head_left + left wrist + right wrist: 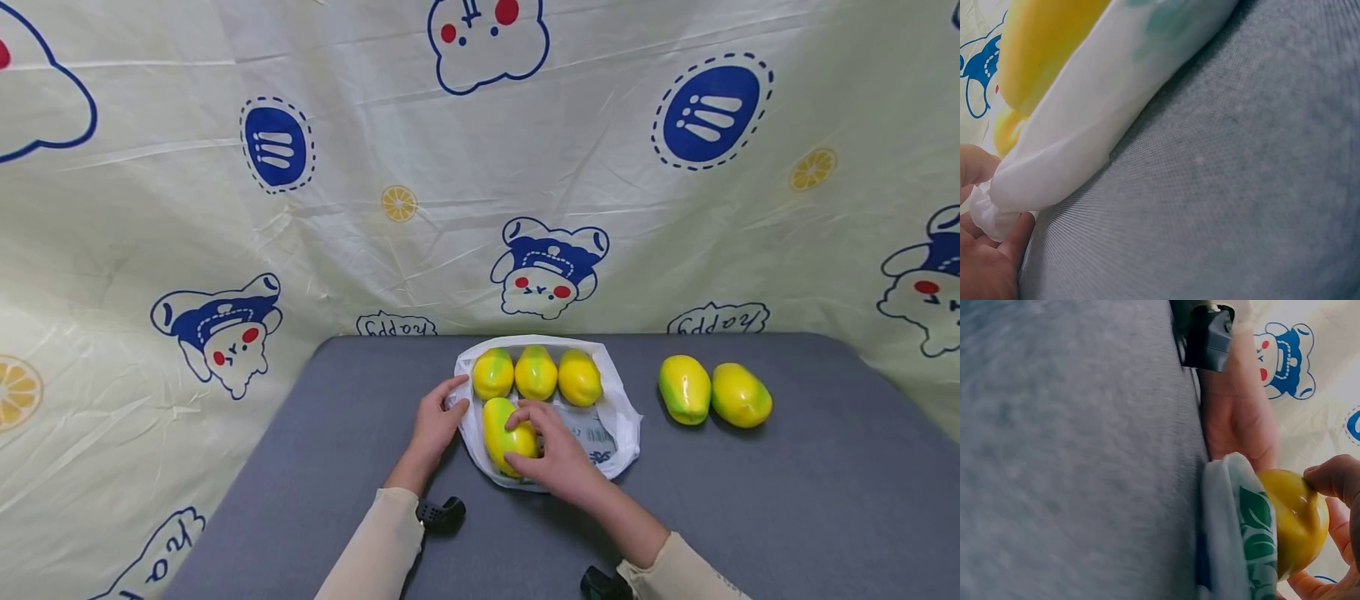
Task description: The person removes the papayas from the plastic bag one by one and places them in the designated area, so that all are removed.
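Note:
A white plastic bag (628,427) lies on the table with its mouth wide, its rim rolled back and green leaf print on its side. Three glossy yellow-green fruits (536,373), like mangoes or small papayas, form a row at its far side. My left hand (438,421) pinches the bag's left rim; in the left wrist view, white film bunches between thumb and fingers (1017,240). At the bag's near left, my right hand (558,454) holds another yellow-green fruit (501,437) between thumb and fingers. The right wrist view shows this fruit (1297,519) beside the bag's edge.
Two more yellow-green fruits (684,390) lie side by side on the grey table (750,517), right of the bag. Behind the table hangs a pale printed sheet (465,150). Each wrist wears a black device (442,515).

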The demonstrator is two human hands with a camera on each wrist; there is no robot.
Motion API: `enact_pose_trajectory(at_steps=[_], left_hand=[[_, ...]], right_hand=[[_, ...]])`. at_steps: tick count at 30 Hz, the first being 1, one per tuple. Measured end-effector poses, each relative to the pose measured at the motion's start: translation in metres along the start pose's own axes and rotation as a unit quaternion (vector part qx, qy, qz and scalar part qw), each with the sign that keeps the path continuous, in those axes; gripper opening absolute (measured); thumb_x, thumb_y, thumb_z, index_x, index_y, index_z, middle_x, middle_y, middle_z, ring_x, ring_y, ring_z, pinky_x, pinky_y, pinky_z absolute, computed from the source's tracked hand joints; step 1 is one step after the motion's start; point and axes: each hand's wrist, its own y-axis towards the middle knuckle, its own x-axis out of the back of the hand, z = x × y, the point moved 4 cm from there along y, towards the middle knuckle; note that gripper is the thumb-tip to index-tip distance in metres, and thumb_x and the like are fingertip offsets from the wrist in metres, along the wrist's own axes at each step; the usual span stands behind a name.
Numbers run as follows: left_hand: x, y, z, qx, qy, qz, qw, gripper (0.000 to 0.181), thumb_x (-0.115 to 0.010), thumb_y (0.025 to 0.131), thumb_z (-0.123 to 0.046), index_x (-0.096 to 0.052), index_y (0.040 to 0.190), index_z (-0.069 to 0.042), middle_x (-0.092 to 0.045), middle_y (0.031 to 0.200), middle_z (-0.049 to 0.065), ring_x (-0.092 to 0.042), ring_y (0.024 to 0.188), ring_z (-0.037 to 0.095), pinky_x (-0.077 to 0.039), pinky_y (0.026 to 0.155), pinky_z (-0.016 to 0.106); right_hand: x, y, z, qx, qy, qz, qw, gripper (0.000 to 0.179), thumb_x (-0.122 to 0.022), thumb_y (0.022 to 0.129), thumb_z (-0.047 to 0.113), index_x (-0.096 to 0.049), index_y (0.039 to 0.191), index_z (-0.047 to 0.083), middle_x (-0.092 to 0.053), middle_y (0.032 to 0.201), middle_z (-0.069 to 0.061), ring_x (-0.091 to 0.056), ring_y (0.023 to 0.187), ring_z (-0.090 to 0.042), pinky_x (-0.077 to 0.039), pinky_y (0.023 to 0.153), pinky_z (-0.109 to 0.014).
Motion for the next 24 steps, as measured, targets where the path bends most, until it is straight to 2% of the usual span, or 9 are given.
enact_pose_trajectory(at_steps=[5, 14, 20, 24], left_hand=[[-0.001, 0.0, 0.0, -0.001, -0.002, -0.002, 1.0, 0.039, -0.059, 0.097, -0.008, -0.062, 0.135, -0.013, -0.053, 0.148, 0.012, -0.046, 0.139, 0.028, -0.038, 0.117, 0.049], [-0.001, 0.003, 0.0, -0.003, -0.016, -0.003, 0.9999, 0.04, -0.059, 0.096, -0.005, -0.062, 0.136, -0.011, -0.052, 0.149, 0.014, -0.044, 0.141, 0.028, -0.037, 0.118, 0.049], [-0.001, 0.003, 0.002, -0.001, -0.025, -0.001, 0.9997, 0.041, -0.059, 0.097, -0.005, -0.059, 0.138, -0.007, -0.05, 0.151, 0.017, -0.042, 0.143, 0.032, -0.035, 0.118, 0.052], [-0.001, 0.003, 0.002, 0.001, -0.02, -0.001, 0.9998, 0.04, -0.058, 0.097, -0.005, -0.06, 0.137, -0.008, -0.051, 0.15, 0.016, -0.044, 0.141, 0.031, -0.036, 0.118, 0.05]], right_hand=[[0.014, 0.0, 0.008, 0.009, 0.01, -0.004, 0.9999, 0.033, -0.076, 0.086, 0.016, -0.056, 0.112, 0.019, -0.04, 0.149, -0.014, -0.044, 0.132, -0.036, -0.046, 0.108, -0.056], [0.054, -0.012, 0.011, -0.013, 0.008, -0.03, 0.9994, 0.037, -0.075, 0.087, 0.017, -0.054, 0.118, 0.017, -0.035, 0.154, -0.012, -0.047, 0.126, -0.041, -0.056, 0.096, -0.049], [0.079, -0.029, 0.007, -0.014, -0.012, -0.06, 0.998, 0.037, -0.074, 0.088, 0.016, -0.054, 0.119, 0.015, -0.034, 0.155, -0.012, -0.045, 0.127, -0.039, -0.054, 0.097, -0.055], [0.094, -0.04, 0.005, -0.019, -0.025, -0.076, 0.9966, 0.038, -0.074, 0.089, 0.017, -0.053, 0.12, 0.014, -0.032, 0.156, -0.014, -0.045, 0.127, -0.04, -0.053, 0.096, -0.058]])
